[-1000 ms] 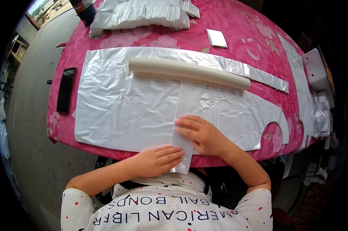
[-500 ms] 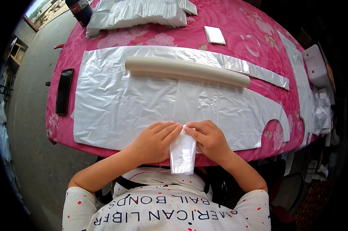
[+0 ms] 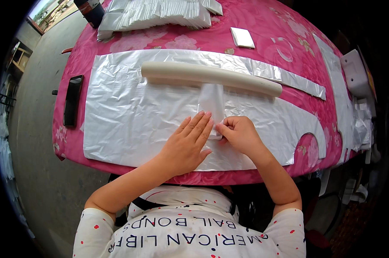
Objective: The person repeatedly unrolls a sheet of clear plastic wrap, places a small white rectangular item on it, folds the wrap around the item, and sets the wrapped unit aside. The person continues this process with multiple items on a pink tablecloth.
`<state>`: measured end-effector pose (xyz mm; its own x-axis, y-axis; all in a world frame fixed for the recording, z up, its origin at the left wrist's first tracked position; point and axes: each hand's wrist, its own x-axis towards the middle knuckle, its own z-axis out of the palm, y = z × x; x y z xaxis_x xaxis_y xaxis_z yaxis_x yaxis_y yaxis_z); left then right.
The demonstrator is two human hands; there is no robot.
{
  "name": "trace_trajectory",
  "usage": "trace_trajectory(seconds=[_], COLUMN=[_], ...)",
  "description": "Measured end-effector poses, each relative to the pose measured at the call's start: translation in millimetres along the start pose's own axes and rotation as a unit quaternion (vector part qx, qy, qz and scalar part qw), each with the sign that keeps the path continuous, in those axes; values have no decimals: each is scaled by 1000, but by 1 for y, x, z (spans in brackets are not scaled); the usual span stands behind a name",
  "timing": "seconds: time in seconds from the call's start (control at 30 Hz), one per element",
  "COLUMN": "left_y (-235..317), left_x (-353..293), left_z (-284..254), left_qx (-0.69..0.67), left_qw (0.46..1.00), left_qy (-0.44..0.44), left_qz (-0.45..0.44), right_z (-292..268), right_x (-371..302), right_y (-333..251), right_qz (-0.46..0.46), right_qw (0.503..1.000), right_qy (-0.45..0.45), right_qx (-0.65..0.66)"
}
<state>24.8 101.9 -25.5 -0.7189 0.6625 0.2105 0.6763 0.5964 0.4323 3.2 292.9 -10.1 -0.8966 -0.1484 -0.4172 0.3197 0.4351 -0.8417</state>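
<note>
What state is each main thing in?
Narrow white plastic strip: partly covered by fingers
Crinkled silver plastic sheet: spread out
Long beige tube: resting on the sheet
Black rectangular phone: screen dark
Small white packet: lying flat
White folded plastic packets: piled together
Left hand: open, palm down
Right hand: curled at strip's edge

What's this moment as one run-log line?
left hand: spread, touching white plastic strip | right hand: pinching strip's edge | beige tube: lying on plastic sheet

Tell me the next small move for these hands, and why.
Probably smooth the narrow folded white plastic strip flat with the left hand: it lies spread palm-down over the strip's left edge, while the right hand appears to pinch its near right corner.
</note>
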Motion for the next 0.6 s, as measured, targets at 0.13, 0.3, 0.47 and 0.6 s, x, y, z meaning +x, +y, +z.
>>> trace_trajectory(seconds=[0.13,0.3,0.47,0.6], left_y=[3,3,0,-5], left_x=[-3,-3,6,12], left_z=[15,14,7,7], left_qx=[46,48,52,111], left_qw=[996,997,998,994], left_qy=[-60,-47,-27,-7], left_qz=[-41,-48,-37,-10], right_z=[3,20,5,0], right_x=[-9,-19,-3,2], right_y=[-6,14,25,15], right_qz=[11,-303,-445,-431], right_qw=[999,890,805,825], right_qy=[26,245,114,78], right_qx=[-16,-237,-375,-357])
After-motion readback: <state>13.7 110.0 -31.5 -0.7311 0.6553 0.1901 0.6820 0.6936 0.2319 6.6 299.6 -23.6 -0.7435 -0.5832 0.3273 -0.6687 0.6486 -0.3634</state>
